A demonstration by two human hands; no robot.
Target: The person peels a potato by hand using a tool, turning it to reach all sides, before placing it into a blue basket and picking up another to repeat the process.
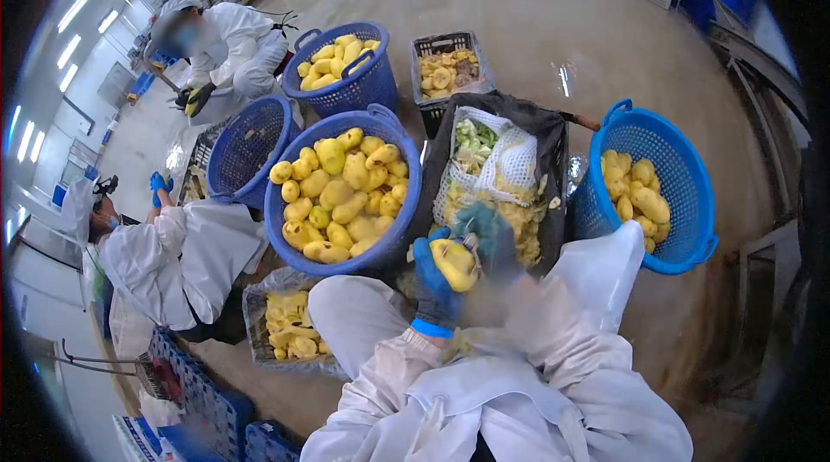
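In a blue glove, my left hand point(437, 285) is closed around a yellow mango point(454, 265), held up in front of my lap. My right hand point(488, 237), in a teal glove and blurred, is curled right beside the fruit; a thin tool-like piece shows at its fingers, but I cannot tell what it is. Beyond both hands stands a black-lined crate point(553, 168) with yellow peelings point(523, 224), green scraps point(474, 146) and white foam netting point(510, 170). Left of it, a large blue-purple basket point(281, 233) is full of yellow mangoes point(333, 194).
At right, a bright blue basket point(692, 194) holds pale yellow fruit point(638, 194). Further baskets point(367, 86) and crates point(432, 43) stand ahead and left; one crate point(259, 332) with yellow pieces is by my left knee. Two co-workers in white point(238, 38) point(169, 263) sit at left.
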